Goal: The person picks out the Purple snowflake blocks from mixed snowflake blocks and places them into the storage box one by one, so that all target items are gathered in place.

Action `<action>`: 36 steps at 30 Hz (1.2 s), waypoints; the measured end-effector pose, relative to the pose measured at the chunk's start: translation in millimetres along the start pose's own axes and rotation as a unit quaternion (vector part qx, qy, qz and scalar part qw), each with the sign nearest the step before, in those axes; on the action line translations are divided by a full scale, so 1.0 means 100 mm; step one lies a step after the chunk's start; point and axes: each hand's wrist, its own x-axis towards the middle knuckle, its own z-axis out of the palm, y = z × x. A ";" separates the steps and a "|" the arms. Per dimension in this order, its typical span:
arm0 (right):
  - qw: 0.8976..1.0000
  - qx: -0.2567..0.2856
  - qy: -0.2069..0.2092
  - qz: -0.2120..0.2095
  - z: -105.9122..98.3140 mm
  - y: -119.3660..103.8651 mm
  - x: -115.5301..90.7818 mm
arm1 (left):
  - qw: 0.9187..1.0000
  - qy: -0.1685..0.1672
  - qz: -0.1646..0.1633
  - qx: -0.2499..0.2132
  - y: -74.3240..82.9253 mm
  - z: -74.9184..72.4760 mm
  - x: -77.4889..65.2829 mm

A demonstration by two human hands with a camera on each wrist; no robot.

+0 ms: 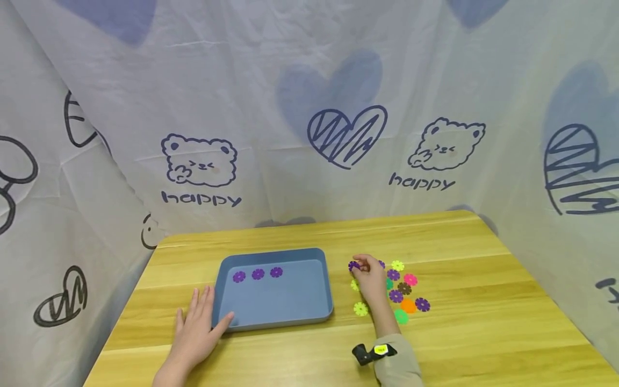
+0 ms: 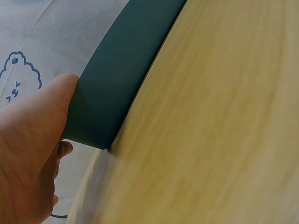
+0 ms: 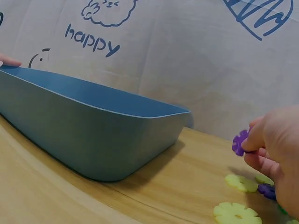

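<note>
My right hand point(image 1: 371, 279) pinches a purple snowflake disc point(image 3: 240, 143) between thumb and fingers, above the table to the right of the blue tray point(image 1: 280, 321). Three purple snowflake discs lie in a row along the far part of the tray floor, the middle one point(image 1: 258, 274) among them. At the tray's near left corner rests my left hand point(image 1: 195, 328), fingers straight and spread along the outside. Its thumb point(image 2: 65, 93) lies over the rim. Around and beneath the right hand, loose snowflake discs are scattered, some partly hidden by it.
The loose discs include a pink one point(image 1: 410, 279), an orange one point(image 1: 408, 306), a brown one point(image 1: 404, 288), a green one point(image 1: 401, 316) and several yellow and purple ones. A patterned cloth point(image 1: 271, 161) hangs behind the wooden table point(image 1: 483, 322).
</note>
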 end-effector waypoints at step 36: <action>0.981 0.167 -0.096 0.013 0.50 -0.89 -0.23 | 1.000 0.008 0.000 0.014 -0.02 0.01 0.00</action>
